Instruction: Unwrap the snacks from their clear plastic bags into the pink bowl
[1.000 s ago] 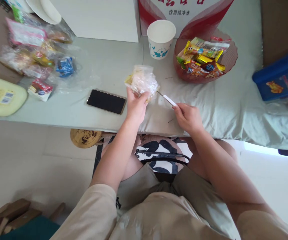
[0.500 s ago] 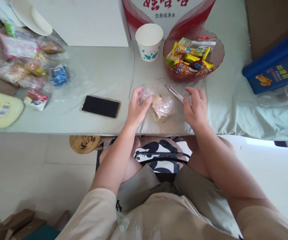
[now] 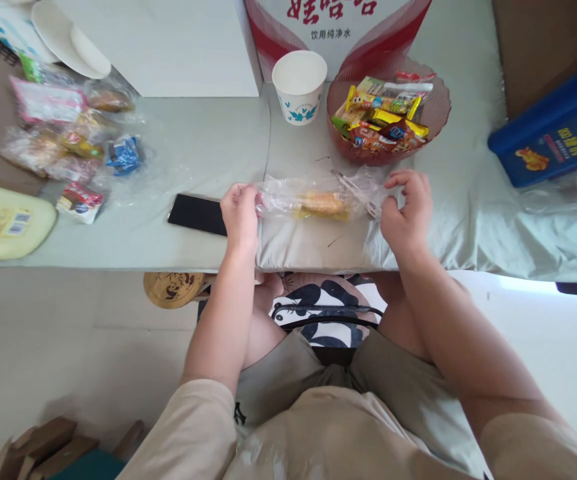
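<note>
A clear plastic bag (image 3: 313, 199) with a yellowish snack inside is stretched flat across the grey table (image 3: 203, 143). My left hand (image 3: 241, 213) pinches its left end, closed on the plastic. My right hand (image 3: 405, 210) grips the bag's right end, fingers curled. A thin white-handled tool (image 3: 355, 190) lies under the plastic close to my right fingers. A black phone (image 3: 195, 215) lies just left of my left hand.
A red bowl (image 3: 441, 110) of wrapped candies and a white paper cup (image 3: 299, 85) stand behind the bag. Packaged snacks (image 3: 68, 140) are piled at the left, with a yellow container (image 3: 3, 220) at the table's edge. A blue box (image 3: 553, 137) sits at the right.
The bag was held up in my left hand, then set down crumpled; now both hands have pulled it out lengthwise. The white tool has left my right hand and lies on the table.
</note>
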A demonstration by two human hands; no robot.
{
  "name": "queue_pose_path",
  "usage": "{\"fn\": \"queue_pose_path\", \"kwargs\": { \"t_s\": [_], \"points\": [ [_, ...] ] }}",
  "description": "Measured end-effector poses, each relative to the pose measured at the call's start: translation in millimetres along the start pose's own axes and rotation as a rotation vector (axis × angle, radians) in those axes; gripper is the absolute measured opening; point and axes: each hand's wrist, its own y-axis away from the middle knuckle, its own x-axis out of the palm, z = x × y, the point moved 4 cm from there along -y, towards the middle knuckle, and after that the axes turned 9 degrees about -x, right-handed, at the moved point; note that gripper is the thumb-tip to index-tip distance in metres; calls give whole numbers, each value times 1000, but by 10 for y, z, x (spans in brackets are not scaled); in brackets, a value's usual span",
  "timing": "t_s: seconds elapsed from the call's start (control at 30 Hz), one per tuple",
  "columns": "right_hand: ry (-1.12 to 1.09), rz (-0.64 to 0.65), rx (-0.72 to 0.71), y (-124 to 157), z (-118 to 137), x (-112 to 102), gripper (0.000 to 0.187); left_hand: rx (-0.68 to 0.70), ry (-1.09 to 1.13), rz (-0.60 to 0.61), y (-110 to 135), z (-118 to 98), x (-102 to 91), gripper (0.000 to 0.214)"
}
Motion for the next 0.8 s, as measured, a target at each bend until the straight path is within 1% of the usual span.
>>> {"fn": "queue_pose_path", "kwargs": {
  "t_s": [0.07,0.17,0.27,0.33,0.4,0.47,0.53,0.57,0.63,0.67,0.7,0.77,0.8],
  "points": [
    [-29,36,-47,21,47,-6,30,20,40,17,9,-22,-9,29],
    [-61,116,-125,61,176,30,34,11,-1,138,71,-28,76,24],
    [-33,161,-81,79,216,58,44,14,-152,255,137,-16,171,27],
    [-14,199,-44,84,195,65,40,35,-222,284,156,-14,187,26],
    [-14,221,-33,86,161,54,38,64,-273,284,155,-16,171,22],
    [-20,223,-18,88,118,36,43,99,-358,305,156,-13,159,20],
    [-27,262,-12,92,81,46,48,138,-471,360,170,-1,168,19],
    [-23,298,-21,95,71,61,46,153,-524,392,182,8,178,20],
    [15,349,-53,98,66,81,33,171,-609,450,205,26,196,24],
    [50,337,-65,92,68,71,25,177,-642,472,214,32,202,28],
    [92,294,-73,82,72,44,19,183,-673,499,223,37,209,33],
    [173,164,-98,53,94,-48,15,202,-723,550,237,40,223,38],
    [196,101,-123,39,113,-101,13,216,-743,572,243,37,229,36]
  ]
}}
